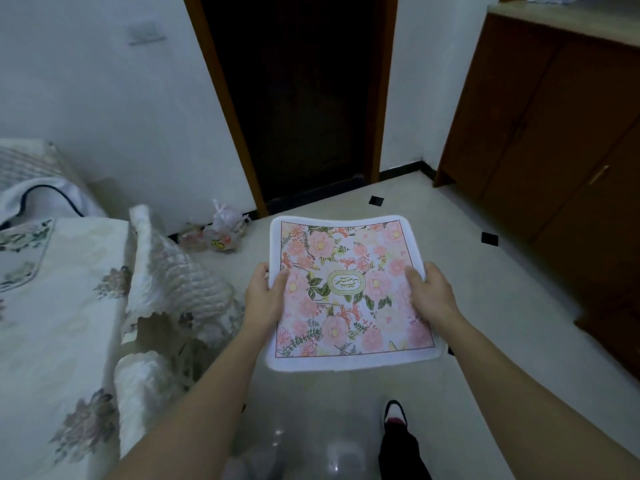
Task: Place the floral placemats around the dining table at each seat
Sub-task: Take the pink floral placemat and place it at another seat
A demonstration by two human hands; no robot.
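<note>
Head view: a person holds a floral placemat [349,292] flat above the floor [485,306], just right of the table [62,323].
Hands: left hand [265,296] and right hand [433,292] each grip a side edge.
Progress: this one is not yet laid.

Soft cloth placemat [349,292]; glossy floor tiles [485,292]

A placemat [349,292] is hanging over the floor [485,289] between left hand [265,296] and right hand [433,292]; table [52,323] sitting left, cabinet [554,133] right, doorway [304,98] ahead.
</note>
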